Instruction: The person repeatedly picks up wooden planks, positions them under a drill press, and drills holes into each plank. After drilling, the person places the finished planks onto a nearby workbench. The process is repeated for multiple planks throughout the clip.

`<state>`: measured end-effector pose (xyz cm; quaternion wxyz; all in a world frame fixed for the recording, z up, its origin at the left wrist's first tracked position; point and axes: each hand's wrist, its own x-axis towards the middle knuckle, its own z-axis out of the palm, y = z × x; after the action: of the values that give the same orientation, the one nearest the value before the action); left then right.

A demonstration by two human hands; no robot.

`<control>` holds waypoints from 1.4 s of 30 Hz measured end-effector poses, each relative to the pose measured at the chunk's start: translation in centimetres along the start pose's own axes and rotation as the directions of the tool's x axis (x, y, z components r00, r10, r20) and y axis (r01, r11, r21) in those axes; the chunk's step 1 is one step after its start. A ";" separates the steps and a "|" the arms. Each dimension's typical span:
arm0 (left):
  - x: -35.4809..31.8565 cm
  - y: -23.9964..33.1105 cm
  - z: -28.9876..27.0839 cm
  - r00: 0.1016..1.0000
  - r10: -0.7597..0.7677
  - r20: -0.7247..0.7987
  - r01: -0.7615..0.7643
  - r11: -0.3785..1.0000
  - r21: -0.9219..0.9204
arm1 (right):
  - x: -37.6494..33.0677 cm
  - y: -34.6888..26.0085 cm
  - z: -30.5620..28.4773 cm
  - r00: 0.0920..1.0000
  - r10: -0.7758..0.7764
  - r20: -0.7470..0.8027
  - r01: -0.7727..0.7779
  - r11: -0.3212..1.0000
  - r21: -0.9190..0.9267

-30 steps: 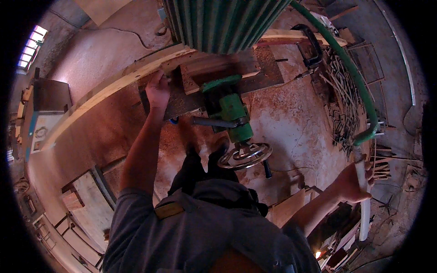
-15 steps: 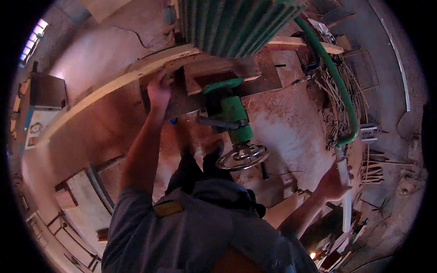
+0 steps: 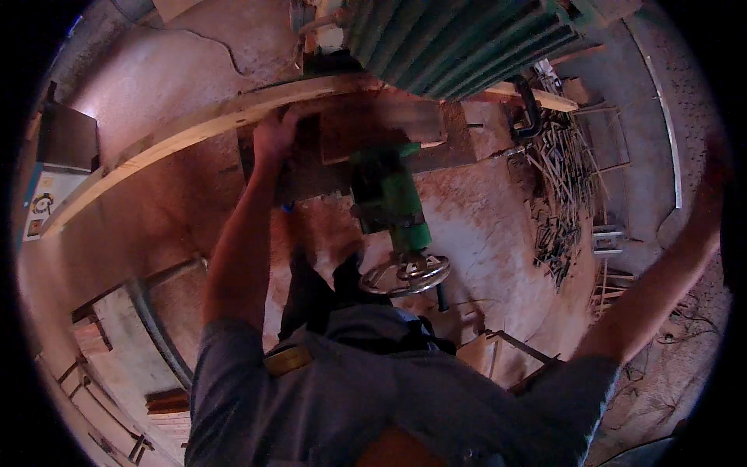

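The right hand [image 3: 720,167] ran off into the dark rim of the fisheye, so there was no telling what it gripped, if anything. The left hand [image 3: 274,136] was motion-blurred on the long plank [image 3: 194,128], fingers impossible to sort out. The green machine [image 3: 459,35] up top got cut off by the edge.
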<state>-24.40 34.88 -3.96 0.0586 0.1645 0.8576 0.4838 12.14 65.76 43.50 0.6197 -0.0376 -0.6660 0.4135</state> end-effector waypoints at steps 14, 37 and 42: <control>-0.8 2.0 -2.5 0.943 -0.264 0.204 0.305 0.930 -0.206 | -34.3 18.0 9.2 0.279 0.684 0.674 -0.955 0.272 0.119; -1.9 -14.3 -26.6 0.968 -0.239 0.081 0.167 0.362 -0.917 | -36.2 9.4 6.1 0.595 0.802 -0.059 -0.780 0.557 -0.285; -7.5 -14.1 -35.0 0.990 -0.132 -0.059 -0.007 0.360 -0.933 | -35.2 6.9 18.8 0.602 0.614 0.510 -0.428 0.787 -0.444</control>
<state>-29.64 -2.74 2.01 0.1066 0.0401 0.4420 0.8897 0.94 41.02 13.49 0.1976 -0.1773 -0.8428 0.4682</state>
